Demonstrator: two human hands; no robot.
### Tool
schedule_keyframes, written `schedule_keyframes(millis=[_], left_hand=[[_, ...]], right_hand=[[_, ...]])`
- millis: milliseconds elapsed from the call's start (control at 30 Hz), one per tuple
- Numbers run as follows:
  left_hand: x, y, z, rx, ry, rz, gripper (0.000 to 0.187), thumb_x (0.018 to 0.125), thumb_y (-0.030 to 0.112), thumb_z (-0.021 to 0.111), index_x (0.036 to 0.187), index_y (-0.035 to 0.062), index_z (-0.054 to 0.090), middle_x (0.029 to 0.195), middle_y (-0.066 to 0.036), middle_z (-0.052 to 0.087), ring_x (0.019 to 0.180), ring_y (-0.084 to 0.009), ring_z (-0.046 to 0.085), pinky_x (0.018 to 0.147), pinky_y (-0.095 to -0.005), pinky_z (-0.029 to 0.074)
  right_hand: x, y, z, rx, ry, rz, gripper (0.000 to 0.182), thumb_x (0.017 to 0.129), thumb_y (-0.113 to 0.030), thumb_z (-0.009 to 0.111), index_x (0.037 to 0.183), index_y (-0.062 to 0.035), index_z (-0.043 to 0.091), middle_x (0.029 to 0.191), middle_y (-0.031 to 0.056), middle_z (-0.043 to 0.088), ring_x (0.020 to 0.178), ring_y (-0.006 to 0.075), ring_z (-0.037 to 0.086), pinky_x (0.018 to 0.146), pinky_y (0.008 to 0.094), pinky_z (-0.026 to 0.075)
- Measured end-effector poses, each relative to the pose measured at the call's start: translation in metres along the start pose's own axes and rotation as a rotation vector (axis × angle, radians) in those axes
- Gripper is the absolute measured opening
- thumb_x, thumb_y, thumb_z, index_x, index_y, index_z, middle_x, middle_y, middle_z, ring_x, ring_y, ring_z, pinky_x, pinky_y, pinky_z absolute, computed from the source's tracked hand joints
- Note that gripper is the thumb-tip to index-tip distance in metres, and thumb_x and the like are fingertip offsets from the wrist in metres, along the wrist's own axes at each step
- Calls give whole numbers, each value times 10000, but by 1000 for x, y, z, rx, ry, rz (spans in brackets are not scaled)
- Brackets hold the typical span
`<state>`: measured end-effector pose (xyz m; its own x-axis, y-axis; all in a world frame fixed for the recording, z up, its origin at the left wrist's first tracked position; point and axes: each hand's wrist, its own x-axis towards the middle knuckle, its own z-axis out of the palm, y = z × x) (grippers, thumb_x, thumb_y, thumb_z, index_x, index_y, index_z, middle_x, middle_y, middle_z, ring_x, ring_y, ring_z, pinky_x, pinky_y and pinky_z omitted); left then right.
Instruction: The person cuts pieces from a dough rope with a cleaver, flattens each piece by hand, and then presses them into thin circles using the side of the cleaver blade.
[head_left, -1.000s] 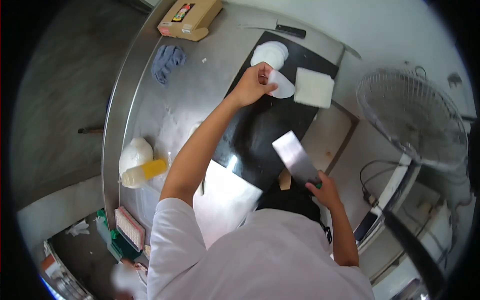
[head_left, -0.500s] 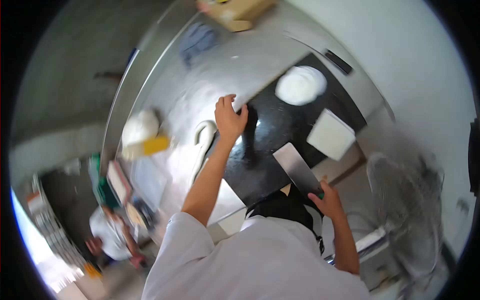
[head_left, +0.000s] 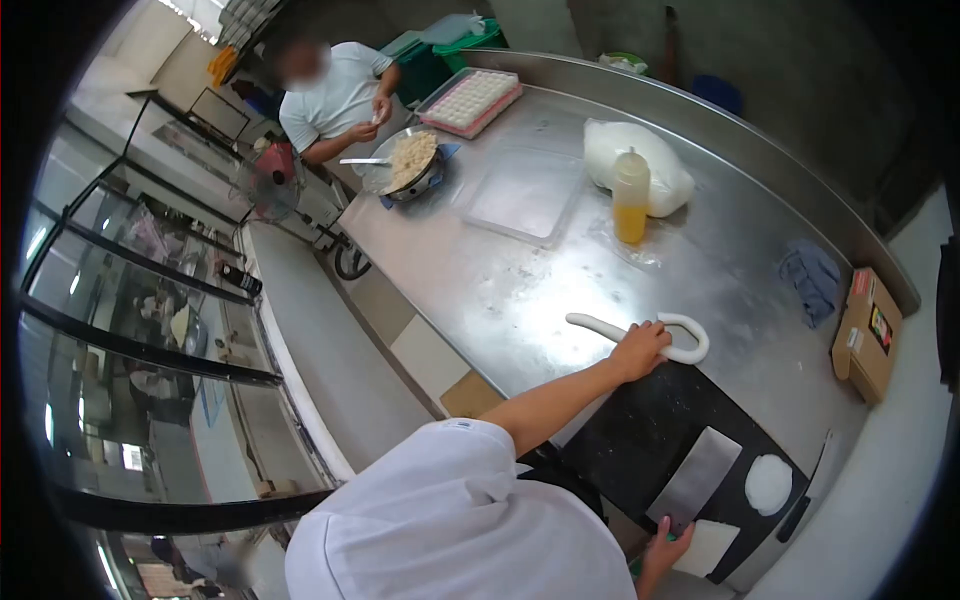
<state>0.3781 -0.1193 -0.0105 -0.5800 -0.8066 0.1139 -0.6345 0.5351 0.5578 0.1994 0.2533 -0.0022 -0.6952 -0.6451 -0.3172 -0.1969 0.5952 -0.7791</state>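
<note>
My left hand [head_left: 641,350] is closed on a long white dough rope [head_left: 686,354], its fingers wrapped over the middle. The rope lies on the steel table with its right end bent into a loop. My right hand [head_left: 668,550] grips a cleaver [head_left: 698,478] with a broad rectangular blade; a bit of green shows at the handle. The blade is held over the black board [head_left: 640,440]. On the board, beside the blade, sits a round white mound [head_left: 768,485]. A white square slab [head_left: 708,548] is close to my right hand, partly hidden.
A squeeze bottle [head_left: 630,200] of yellow liquid stands before a white bag [head_left: 660,165]. Farther off are a clear lid [head_left: 525,200], a bowl of crumbly filling [head_left: 415,165] and a tray of white pieces [head_left: 472,100]. A co-worker [head_left: 340,95] stands there. A knife [head_left: 795,518] lies right.
My view has swung left toward the co-worker. My left hand, open above the board's edge before, has come down onto the dough rope. My right hand still holds the cleaver.
</note>
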Motion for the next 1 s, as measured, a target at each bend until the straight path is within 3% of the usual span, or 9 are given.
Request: schedule_keyframes(millis=[67,167,300,433,533,633,833,933,1000], left_hand=[[4,-8,-1,-111,-4,-8,282,877,189,737,1104,87,605,1127,-129,573,1065,-360,603,880,-493,487],[14,8,13,-287,37,41,295,884,204,744,1097,65,595,1096,-148,576,1020,-390,620,859,-488,499],[-14,38,18,-348,-103,145,414,849,219,781,1170,45,587,1099,-148,571,1062,-384,615,883,-494,495],[-66,30,8,-71,-110,245,533,788,168,799,1278,64,615,1094,-129,587,1110,-346,582,948,-489,454],[-83,-24,14,-55,46,305,460,809,154,774,1247,94,647,1089,-115,596,1086,-318,568,969,-464,435],[-94,-49,-20,1,-69,208,395,826,154,757,1204,110,653,1092,-107,595,1073,-305,562,975,-456,428],[-81,-85,-57,76,-66,428,352,787,224,802,1085,106,656,1055,-101,599,1038,-298,561,933,-459,441],[-62,-107,-54,-68,-327,352,384,718,321,847,974,98,669,1055,-104,602,1072,-302,562,881,-449,467],[-54,-104,-56,210,-345,386,401,827,449,769,1006,106,668,1079,-86,609,1097,-299,559,881,-439,466]], right_hand=[[1,-25,-6,140,-94,71,569,952,-208,727,1391,67,493,966,116,664,628,167,582,545,314,470],[-3,-23,8,262,-39,37,570,960,-224,723,1403,53,495,899,79,626,509,84,456,424,260,339],[-25,-43,25,96,70,136,602,955,-250,734,1403,71,491,990,120,654,628,156,564,531,305,460],[-52,7,42,-84,83,175,735,936,-323,763,1434,116,448,1245,207,626,986,289,624,868,399,518],[-91,-11,59,10,181,180,609,933,-285,766,1345,91,522,1052,151,663,822,230,634,725,361,528],[-120,-43,85,306,196,180,303,938,-199,748,1077,-16,550,699,-14,523,526,70,484,451,270,379],[-156,-48,120,368,276,254,416,949,-211,733,1221,16,515,786,35,579,543,92,495,456,274,386],[-162,-39,139,164,426,68,504,963,-229,714,1318,51,492,936,100,619,606,122,528,488,277,404],[-164,-40,128,226,229,294,575,971,-235,699,1399,60,453,1066,135,619,685,146,558,528,279,421]])
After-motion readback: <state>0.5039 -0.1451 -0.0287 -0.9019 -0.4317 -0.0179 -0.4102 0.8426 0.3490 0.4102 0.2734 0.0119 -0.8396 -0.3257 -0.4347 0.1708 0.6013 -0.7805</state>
